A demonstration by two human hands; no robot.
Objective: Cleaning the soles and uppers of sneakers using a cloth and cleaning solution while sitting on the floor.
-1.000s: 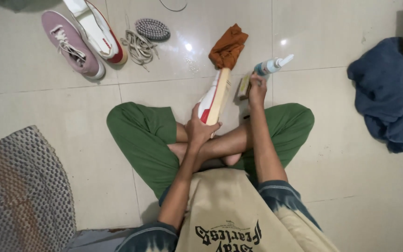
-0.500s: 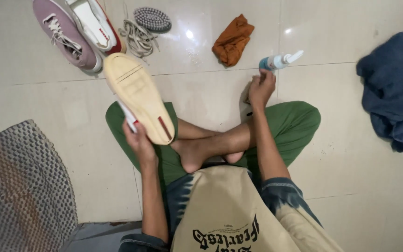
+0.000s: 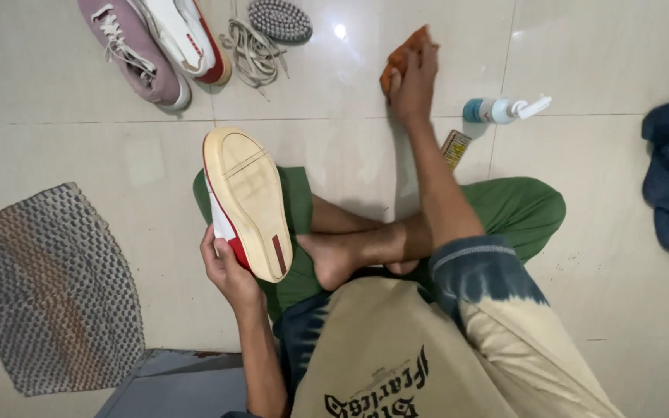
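Right hand (image 3: 413, 73) now grips orange cloth (image 3: 393, 66); shoe (image 3: 248, 203) shows scuffed cream sole

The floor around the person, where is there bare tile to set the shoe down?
Bare tile lies between the mat and the held shoe, and right of the spray bottle. Crowded at top left: pink shoe, laces, brush.

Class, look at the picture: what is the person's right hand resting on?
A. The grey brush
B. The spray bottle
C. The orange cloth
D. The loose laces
C: the right hand reaches forward and lies on the orange cloth on the floor, while the spray bottle, brush and laces lie untouched and the left hand holds the shoe.
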